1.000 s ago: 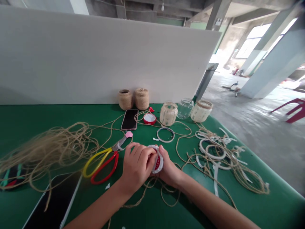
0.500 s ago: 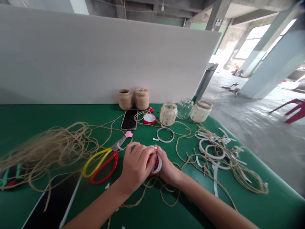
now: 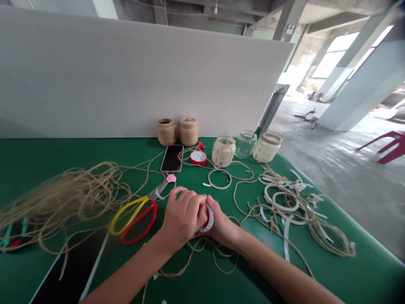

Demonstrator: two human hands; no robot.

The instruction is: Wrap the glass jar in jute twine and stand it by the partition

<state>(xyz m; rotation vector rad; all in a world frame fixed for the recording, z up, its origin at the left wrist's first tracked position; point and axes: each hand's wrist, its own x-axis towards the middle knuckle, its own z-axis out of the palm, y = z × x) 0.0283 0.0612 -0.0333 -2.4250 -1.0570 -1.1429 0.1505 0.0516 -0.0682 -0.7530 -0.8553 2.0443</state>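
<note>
Near the front middle of the table, my left hand point(image 3: 186, 214) and my right hand point(image 3: 224, 227) are closed around a small round red piece with a white rim point(image 3: 209, 223). Its exact kind is largely hidden by my fingers. The left fingers curl over its top and near face, while my right thumb presses on its upper edge. Loops of jute twine point(image 3: 186, 267) lie on the table under and in front of my hands. To the left rest scissors point(image 3: 139, 219) with one yellow and one red handle, touching no hand.
A phone point(image 3: 172, 158), a red-edged white disc point(image 3: 198, 158) and a tape ring point(image 3: 219, 179) lie ahead. Twine-wrapped jars point(image 3: 166, 132) and glass jars point(image 3: 246, 145) stand behind. Tangled twine point(image 3: 91, 188) and a tablet point(image 3: 72, 266) are left; tape rolls point(image 3: 285, 202) and scraps are right.
The round red piece has turned slightly in my hands, and less of its red face shows. My left fingers have shifted a little over it. Everything else stays put.
</note>
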